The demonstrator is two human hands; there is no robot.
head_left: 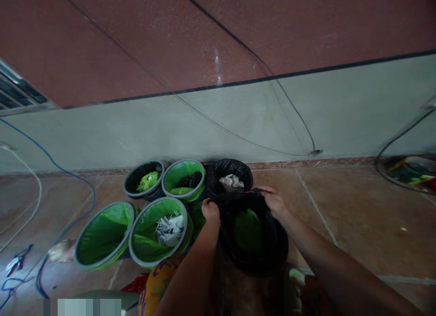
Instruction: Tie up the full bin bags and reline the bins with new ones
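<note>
A black bin bag [277,234] lines the round bin in front of me, and something green [248,229] shows inside it. My left hand [211,211] is closed on the bag's far left edge. On the far right edge, my right hand [273,201] pinches the same bag. Between the two hands the edge is pulled taut. Just behind stands another bin with a black liner [218,170], holding crumpled pale paper [232,183]. Left of my left hand is a green-lined bin [143,252] with white paper scraps [169,229] in it.
More lined bins stand leftward: a tilted green one [98,234], a green one [184,164] and a dark one [127,184] by the wall. A blue cable [81,175] crosses the floor at left. A bundle with a black cable [415,170] lies far right.
</note>
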